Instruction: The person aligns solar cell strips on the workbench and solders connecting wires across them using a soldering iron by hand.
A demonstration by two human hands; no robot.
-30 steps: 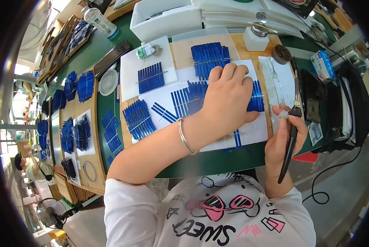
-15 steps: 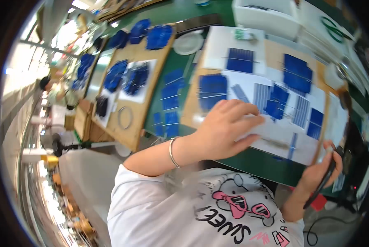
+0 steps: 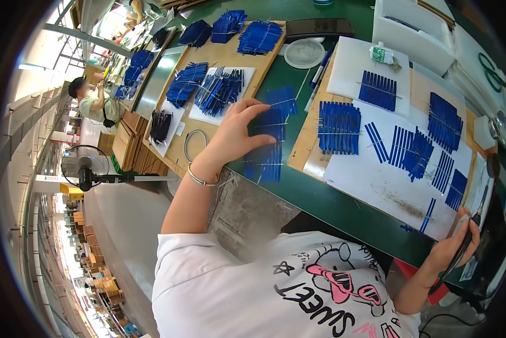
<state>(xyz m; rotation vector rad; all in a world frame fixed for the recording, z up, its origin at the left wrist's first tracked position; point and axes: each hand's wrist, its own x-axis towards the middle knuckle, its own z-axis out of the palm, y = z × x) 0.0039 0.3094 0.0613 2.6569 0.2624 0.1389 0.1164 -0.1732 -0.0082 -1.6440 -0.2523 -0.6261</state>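
My left hand [image 3: 239, 130] is raised over the green table beside blue strips [image 3: 271, 163] in loose groups. Its thumb and fingers are apart, with nothing visible between them. At the right edge of the work board my right hand [image 3: 458, 242] is closed around a black pen-like tool [image 3: 462, 252] with a thin metal tip. Between the hands, white sheets [image 3: 365, 177] carry blue strip bundles, including a comb-like one [image 3: 339, 128] and a fanned one [image 3: 418, 154].
More blue bundles [image 3: 260, 38] lie on a wooden board at the back left, near a wire ring [image 3: 196, 146]. A round white lid [image 3: 304, 53], a green-white tube [image 3: 381, 54] and a white bin [image 3: 413, 34] stand behind. A fan [image 3: 85, 173] and another person [image 3: 98, 107] are at left.
The view has turned left. My left hand has moved from the white sheets to the blue strips on the green table, its fingers apart. My right hand still holds the black tool.
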